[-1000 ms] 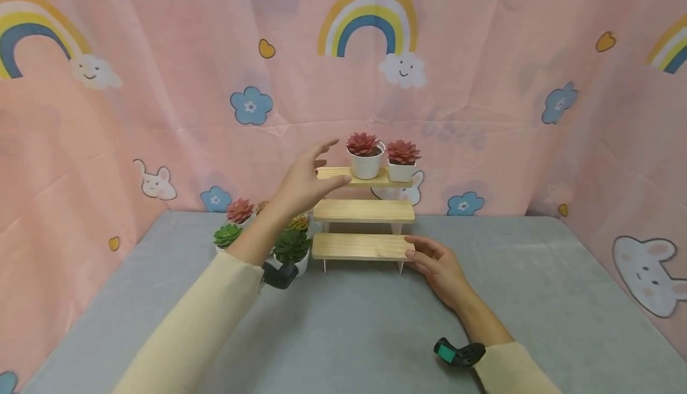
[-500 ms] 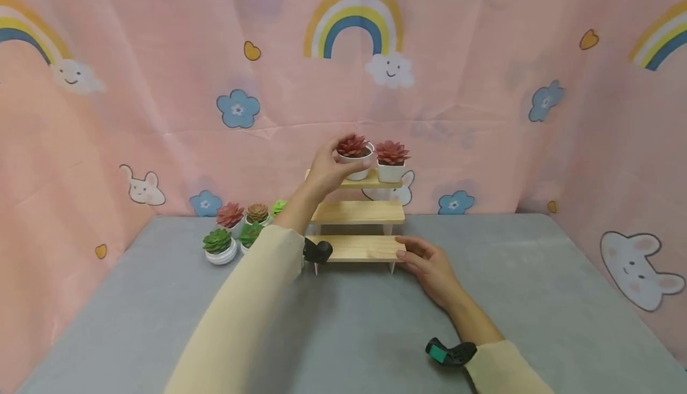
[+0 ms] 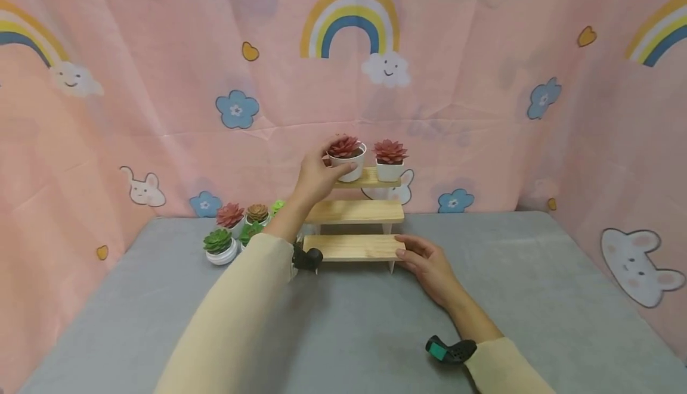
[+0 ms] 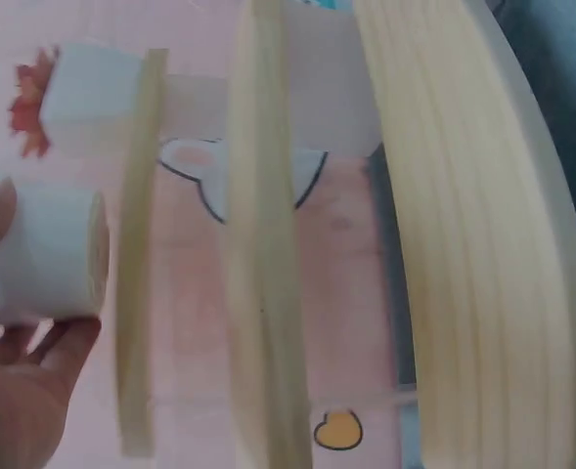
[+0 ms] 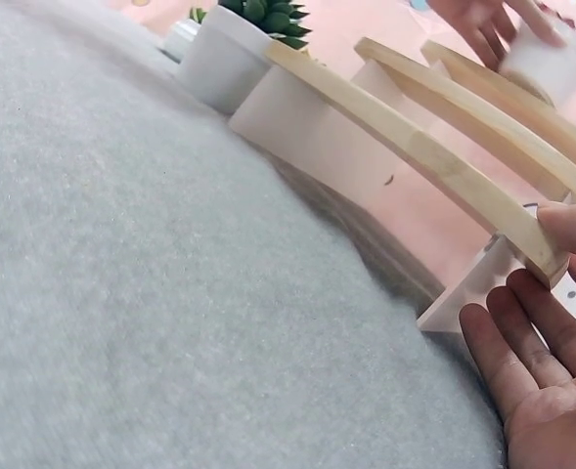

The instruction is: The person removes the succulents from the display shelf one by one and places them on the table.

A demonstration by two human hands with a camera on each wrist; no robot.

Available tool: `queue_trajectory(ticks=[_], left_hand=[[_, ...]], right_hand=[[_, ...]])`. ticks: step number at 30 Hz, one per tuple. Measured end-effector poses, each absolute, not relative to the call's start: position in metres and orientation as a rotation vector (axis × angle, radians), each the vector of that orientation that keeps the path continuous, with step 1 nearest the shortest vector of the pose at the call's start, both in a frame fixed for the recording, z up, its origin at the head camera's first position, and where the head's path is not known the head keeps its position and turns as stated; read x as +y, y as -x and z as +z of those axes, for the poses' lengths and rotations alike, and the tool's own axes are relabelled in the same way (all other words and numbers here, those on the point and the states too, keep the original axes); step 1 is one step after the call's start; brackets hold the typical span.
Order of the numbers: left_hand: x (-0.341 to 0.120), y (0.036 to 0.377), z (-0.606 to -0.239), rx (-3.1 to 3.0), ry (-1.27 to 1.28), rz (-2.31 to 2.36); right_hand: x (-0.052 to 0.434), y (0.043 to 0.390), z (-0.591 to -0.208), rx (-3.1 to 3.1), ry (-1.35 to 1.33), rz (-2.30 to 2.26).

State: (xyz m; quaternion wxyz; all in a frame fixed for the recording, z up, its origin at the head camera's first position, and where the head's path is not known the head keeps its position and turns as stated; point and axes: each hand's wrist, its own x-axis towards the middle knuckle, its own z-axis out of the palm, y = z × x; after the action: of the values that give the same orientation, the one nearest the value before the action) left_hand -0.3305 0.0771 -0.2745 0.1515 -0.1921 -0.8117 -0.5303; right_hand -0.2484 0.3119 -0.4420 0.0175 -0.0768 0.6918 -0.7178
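Note:
My left hand grips a round white pot with a red succulent, thumb in front and fingers behind. In the left wrist view a narrow gap shows between the pot's base and the top tier. To its right, a square white pot with another red succulent stands on that tier. The three-tier wooden stand has pale, translucent side supports. At the right end of its lowest board, my right hand pinches the wood, thumb above and fingertips at the underside.
Left of the stand sit several potted succulents, among them a green one, a red one and a brown one. A dark green plant's white pot is close to the lowest board's left end. A pink printed curtain hangs behind the grey table.
My left hand came in from the left with spread fingers, took hold of the round pot, and has shifted it left, away from the square pot. My right hand keeps its grip.

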Motion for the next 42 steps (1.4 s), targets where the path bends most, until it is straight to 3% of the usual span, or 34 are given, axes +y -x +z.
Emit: queue_trajectory(ticks=[13, 24, 34, 42], left_hand=[[0.006, 0.258, -0.271, -2.286, 0.577, -1.515], [-0.062, 0.209, -0.301, -2.270, 0.343, -1.354], [-0.097, 0.189, -0.332, -2.302, 0.261, -1.326], [-0.121, 0.194, -0.351, -2.370, 0.329, -1.370]], right_hand=[[0.310, 0.250, -0.442, 2.175, 0.247, -2.203], [0.310, 0.246, -0.437, 2.201, 0.239, -2.190], [0.309, 0.247, -0.436, 2.204, 0.211, -2.174], [0.307, 0.245, -0.434, 2.212, 0.203, -2.179]])
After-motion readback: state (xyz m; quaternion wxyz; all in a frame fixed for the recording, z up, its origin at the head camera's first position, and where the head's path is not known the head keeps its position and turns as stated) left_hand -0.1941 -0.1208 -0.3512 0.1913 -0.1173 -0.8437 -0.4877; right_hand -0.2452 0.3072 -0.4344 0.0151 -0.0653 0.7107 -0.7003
